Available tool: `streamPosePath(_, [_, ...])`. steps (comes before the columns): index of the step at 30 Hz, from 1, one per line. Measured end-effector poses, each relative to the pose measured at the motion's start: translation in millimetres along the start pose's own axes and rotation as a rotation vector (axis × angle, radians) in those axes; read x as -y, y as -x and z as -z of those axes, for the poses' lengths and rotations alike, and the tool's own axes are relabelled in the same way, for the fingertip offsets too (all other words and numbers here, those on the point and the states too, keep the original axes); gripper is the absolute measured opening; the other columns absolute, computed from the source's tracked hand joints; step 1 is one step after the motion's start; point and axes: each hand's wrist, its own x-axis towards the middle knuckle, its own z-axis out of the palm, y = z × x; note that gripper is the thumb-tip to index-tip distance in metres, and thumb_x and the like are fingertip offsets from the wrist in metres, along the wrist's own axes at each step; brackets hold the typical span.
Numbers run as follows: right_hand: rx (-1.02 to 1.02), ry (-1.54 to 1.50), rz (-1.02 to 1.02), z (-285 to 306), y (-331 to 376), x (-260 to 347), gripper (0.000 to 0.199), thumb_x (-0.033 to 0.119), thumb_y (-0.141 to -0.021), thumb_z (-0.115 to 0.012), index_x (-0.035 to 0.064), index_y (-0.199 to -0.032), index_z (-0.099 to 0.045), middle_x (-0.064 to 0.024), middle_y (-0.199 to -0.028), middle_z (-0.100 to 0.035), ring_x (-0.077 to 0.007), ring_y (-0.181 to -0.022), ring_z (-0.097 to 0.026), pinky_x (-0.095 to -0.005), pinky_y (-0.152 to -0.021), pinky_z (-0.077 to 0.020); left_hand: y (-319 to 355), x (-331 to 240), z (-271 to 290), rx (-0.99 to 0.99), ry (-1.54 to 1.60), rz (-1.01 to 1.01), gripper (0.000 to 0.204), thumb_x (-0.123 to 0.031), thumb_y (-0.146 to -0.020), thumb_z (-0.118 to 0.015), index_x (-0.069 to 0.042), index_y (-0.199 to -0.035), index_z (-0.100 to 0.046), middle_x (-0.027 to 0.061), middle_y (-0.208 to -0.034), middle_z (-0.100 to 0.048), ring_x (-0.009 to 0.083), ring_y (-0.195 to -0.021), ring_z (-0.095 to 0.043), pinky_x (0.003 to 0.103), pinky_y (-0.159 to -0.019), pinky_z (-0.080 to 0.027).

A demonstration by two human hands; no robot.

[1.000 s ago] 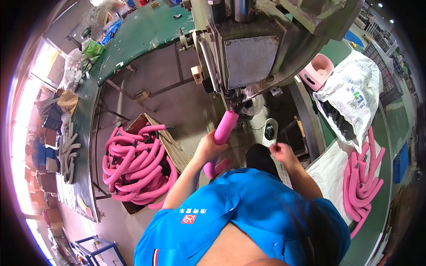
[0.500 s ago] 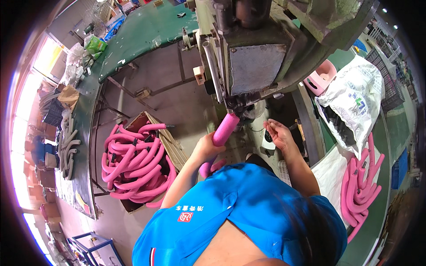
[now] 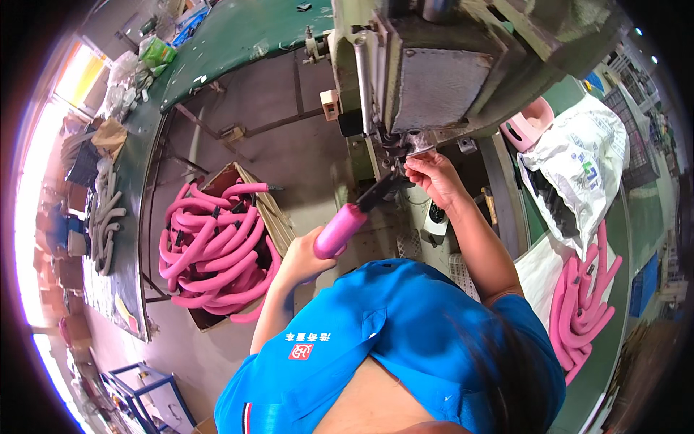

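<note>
My left hand [image 3: 302,259] is wrapped round a pink foam-covered tube [image 3: 340,230]. From the tube's upper end a flat black strip [image 3: 377,192] sticks out toward the working head of a heavy green-grey machine [image 3: 442,88]. Close by that head, my right hand [image 3: 437,182] pinches with thumb and fingertips at the small metal tooling [image 3: 418,142]. What lies between those fingertips is too small to make out. The lower end of the tube is hidden behind my left hand.
At left, a cardboard box [image 3: 266,217] holds several pink tubes [image 3: 217,249]. More pink tubes [image 3: 578,311] lie on the right-hand table beside a white sack [image 3: 582,163] and a pink plastic container [image 3: 531,123]. A green-topped table [image 3: 238,43] stands at the far left.
The pink tube has come down and away from the machine head, baring its black strip. My right hand has moved up to the tooling and its fingers have closed.
</note>
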Motion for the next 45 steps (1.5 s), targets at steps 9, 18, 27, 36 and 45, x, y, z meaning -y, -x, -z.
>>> streamPosePath(9, [0.034,0.024,-0.085,-19,-13,0,0.009,0.011,-0.082,-0.064,0.0082,-0.081,-0.055,0.0028,-0.062,-0.049,-0.0069,-0.054,-0.046,-0.0216,-0.052,-0.0392,21,-2,-11,-0.022,0.069,0.129,0.041,-0.019,-0.062,-0.069,-0.001,-0.097,-0.058,0.0153,-0.076,-0.061,0.0256,-0.071,-0.06,0.034,-0.07,-0.047])
streamPosePath(18, [0.188,0.06,-0.076,-24,54,27,0.024,0.029,-0.094,-0.05,0.0058,-0.089,-0.049,0.0076,-0.057,-0.03,-0.0013,-0.046,-0.027,-0.0184,-0.042,-0.0225,17,-34,-32,0.309,-0.056,-0.065,0.049,-0.024,-0.063,-0.071,-0.007,-0.106,-0.057,0.0188,-0.086,-0.064,0.0361,-0.082,-0.062,0.04,-0.073,-0.049])
streamPosePath(27, [0.27,0.575,0.098,-12,153,72,0.039,0.039,-0.094,-0.046,0.0039,-0.078,-0.053,0.0018,-0.069,-0.049,-0.0035,-0.063,-0.039,-0.02,-0.057,-0.0313,-5,-57,-60,0.003,-0.348,-0.582,0.04,-0.021,-0.056,-0.074,-0.01,-0.089,-0.055,0.0085,-0.079,-0.062,0.0301,-0.073,-0.062,0.04,-0.063,-0.05])
streamPosePath(36, [0.091,0.293,0.199,13,192,65,0.049,0.046,-0.093,-0.043,0.0025,-0.075,-0.053,-0.0004,-0.066,-0.047,-0.0047,-0.056,-0.033,-0.0219,-0.052,-0.0262,-13,-87,-85,0.024,-0.368,-0.665,0.033,-0.02,-0.056,-0.071,-0.011,-0.084,-0.056,0.0049,-0.07,-0.059,0.0257,-0.063,-0.061,0.037,-0.055,-0.05])
streamPosePath(45, [0.151,0.489,0.182,-4,204,59,0.047,0.037,-0.096,-0.041,0.0038,-0.065,-0.051,-0.0021,-0.061,-0.048,-0.0089,-0.058,-0.042,-0.0246,-0.055,-0.0328,-1,-102,-107,0.086,-0.321,-0.654,0.024,-0.021,-0.062,-0.064,-0.008,-0.077,-0.05,0.0088,-0.066,-0.056,0.03,-0.062,-0.059,0.039,-0.053,-0.047])
